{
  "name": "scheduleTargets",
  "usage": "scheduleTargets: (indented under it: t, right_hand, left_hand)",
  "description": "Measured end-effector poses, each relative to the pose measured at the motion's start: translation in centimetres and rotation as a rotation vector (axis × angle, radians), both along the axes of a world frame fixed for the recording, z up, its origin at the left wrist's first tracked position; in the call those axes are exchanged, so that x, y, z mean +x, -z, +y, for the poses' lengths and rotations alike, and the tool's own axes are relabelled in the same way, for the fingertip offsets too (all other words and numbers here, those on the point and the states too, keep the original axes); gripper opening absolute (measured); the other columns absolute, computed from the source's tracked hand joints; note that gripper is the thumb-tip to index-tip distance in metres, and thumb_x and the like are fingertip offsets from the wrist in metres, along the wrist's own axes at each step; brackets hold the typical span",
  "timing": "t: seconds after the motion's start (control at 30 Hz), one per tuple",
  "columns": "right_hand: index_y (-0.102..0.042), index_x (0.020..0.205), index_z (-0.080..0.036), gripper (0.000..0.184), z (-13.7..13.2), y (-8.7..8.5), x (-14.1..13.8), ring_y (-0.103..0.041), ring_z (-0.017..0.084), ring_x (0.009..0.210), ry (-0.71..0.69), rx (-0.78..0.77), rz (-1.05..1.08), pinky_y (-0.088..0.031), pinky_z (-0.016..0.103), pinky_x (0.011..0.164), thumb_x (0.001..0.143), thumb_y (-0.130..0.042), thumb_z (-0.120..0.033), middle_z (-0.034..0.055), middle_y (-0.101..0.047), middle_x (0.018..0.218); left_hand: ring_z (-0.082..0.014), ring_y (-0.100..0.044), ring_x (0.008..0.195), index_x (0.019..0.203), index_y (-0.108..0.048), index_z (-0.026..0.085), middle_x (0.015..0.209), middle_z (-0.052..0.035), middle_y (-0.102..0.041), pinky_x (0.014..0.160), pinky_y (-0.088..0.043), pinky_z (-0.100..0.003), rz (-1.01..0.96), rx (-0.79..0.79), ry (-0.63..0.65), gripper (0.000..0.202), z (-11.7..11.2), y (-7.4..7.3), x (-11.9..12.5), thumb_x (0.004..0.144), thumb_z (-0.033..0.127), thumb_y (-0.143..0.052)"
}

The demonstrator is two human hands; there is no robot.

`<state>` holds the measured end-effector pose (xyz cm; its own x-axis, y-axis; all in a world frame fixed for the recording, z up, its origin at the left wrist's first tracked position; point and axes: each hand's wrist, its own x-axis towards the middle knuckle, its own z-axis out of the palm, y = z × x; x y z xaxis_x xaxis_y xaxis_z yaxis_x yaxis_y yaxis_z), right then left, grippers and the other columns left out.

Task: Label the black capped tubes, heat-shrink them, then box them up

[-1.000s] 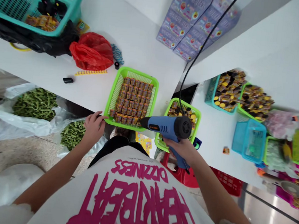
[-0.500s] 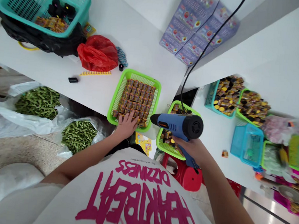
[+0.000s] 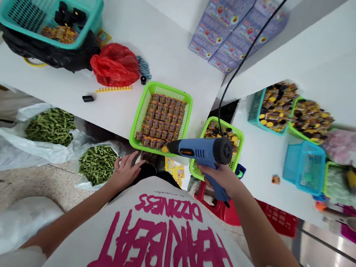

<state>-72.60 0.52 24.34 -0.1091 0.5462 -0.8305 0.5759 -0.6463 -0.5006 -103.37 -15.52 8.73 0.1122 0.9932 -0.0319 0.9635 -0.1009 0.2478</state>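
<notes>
From where I stand, the right hand [image 3: 219, 177] has its fingers closed round the handle of a blue heat gun [image 3: 203, 149]. The barrel's long axis runs sideways across the person's front, with the black nozzle [image 3: 173, 147] pointing left over the near right corner of a lime-green basket [image 3: 138, 115]. Wrapped small packs [image 3: 162, 117] stand there in close rows, ahead and to the left of that hand; a yellow round piece [image 3: 165, 149] shows at the nozzle's tip. Whether nozzle and packs touch, I can't tell.

The right forearm reaches forward and inward, and the handle slants back towards the body, above a second green basket [image 3: 241, 145] of loose pieces.

The left hand [image 3: 126, 171] is nearer the first basket's near left corner, just outside the rim and off the white desk [image 3: 66, 84]. Its fingers are loosely spread, reaching forward, apparently around nothing, with a bag of green pieces [image 3: 97, 166] just beside it.
</notes>
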Motion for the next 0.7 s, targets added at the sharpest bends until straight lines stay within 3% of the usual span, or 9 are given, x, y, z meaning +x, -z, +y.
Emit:
scheduleTargets:
  t: [0.17, 0.33, 0.43, 0.53, 0.6, 0.7]
  right_hand:
    - [-0.058, 0.079, -0.019, 0.027, 3.9, 0.2, -1.3, -0.049, 0.010, 0.040, 0.070, -0.125, 0.105, -0.039, 0.023, 0.036, 0.077, -0.072, -0.042, -0.0010, -0.059, 0.061]
    - [-0.057, 0.076, -0.018, 0.026, 8.3, -0.6, -2.5, -0.049, 0.010, 0.040, 0.009, -0.239, 0.105, -0.039, 0.022, 0.033, 0.078, -0.073, -0.038, -0.0005, -0.057, 0.059]
    - [-0.056, 0.075, -0.018, 0.028, 9.4, -1.2, -2.9, -0.049, 0.011, 0.040, -0.054, -0.251, 0.047, -0.040, 0.022, 0.033, 0.080, -0.072, -0.041, -0.0007, -0.055, 0.054]
    - [-0.057, 0.076, -0.018, 0.028, 9.7, -1.5, -3.0, -0.048, 0.010, 0.039, -0.057, -0.210, 0.039, -0.040, 0.022, 0.034, 0.081, -0.070, -0.042, -0.0018, -0.053, 0.053]
    - [-0.058, 0.080, -0.017, 0.025, 9.8, -1.5, -3.1, -0.049, 0.009, 0.040, -0.015, -0.142, 0.061, -0.041, 0.021, 0.035, 0.081, -0.071, -0.039, -0.0019, -0.056, 0.058]
    - [-0.059, 0.085, -0.017, 0.023, 9.6, -1.7, -3.1, -0.050, 0.009, 0.041, 0.034, -0.067, 0.070, -0.042, 0.022, 0.035, 0.082, -0.070, -0.036, -0.0012, -0.058, 0.063]
  left_hand:
    - [-0.0351, -0.049, 0.122, 0.126, -0.067, 0.032, 0.146, -0.0145, -0.049, 0.100, -0.032, -0.052, 0.033, 0.002, -0.152, 0.034, -0.2, 0.0, -1.4, 0.095, 0.030, -0.051]
    - [-0.0394, -0.045, 0.125, 0.132, -0.062, 0.025, 0.148, -0.0186, -0.045, 0.101, -0.029, -0.057, -0.028, 0.017, -0.239, 0.040, 4.2, -1.4, -3.0, 0.097, 0.030, -0.045]
    - [-0.0335, -0.048, 0.126, 0.137, -0.057, 0.021, 0.141, -0.0169, -0.054, 0.103, -0.031, -0.052, -0.116, -0.020, -0.099, 0.044, 8.4, -1.3, -1.8, 0.098, 0.025, -0.038]
    - [-0.0273, -0.050, 0.128, 0.140, -0.054, 0.022, 0.141, -0.0126, -0.057, 0.106, -0.032, -0.046, -0.166, -0.040, 0.053, 0.044, 11.6, 0.1, 1.2, 0.099, 0.026, -0.037]
    - [-0.0290, -0.052, 0.128, 0.139, -0.054, 0.020, 0.141, -0.0141, -0.057, 0.107, -0.031, -0.049, -0.176, -0.047, 0.086, 0.044, 12.2, 1.2, 3.1, 0.100, 0.028, -0.036]
    - [-0.0311, -0.050, 0.131, 0.140, -0.054, 0.018, 0.142, -0.0165, -0.056, 0.107, -0.029, -0.053, -0.178, -0.055, 0.103, 0.045, 10.7, 2.1, 4.2, 0.101, 0.027, -0.033]
